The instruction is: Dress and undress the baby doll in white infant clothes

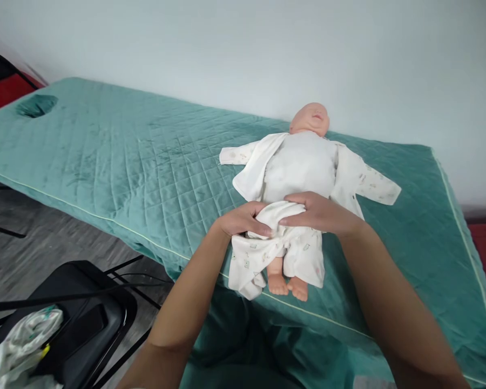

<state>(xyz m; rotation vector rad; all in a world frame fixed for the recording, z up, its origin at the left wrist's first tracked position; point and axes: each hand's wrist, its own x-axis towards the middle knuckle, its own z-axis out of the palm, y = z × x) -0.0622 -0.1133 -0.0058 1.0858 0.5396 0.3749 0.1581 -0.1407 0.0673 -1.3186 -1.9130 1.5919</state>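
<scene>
A baby doll [308, 119] lies on its back on a teal quilted massage bed [125, 156], head toward the wall. It wears a white body, an open printed jacket [360, 178] spread to both sides, and white printed trousers [303, 256] with bare feet sticking out. My left hand [243, 220] pinches the trousers' waistband at the doll's left hip. My right hand [319, 212] is closed on the same waistband across the belly. Both hands meet at the doll's waist.
A black chair [81, 313] stands on the grey floor at the lower left, with a bundle of printed cloth [24, 340] on it. The bed has a face hole [36, 105] at its far left end. A pale wall runs behind the bed.
</scene>
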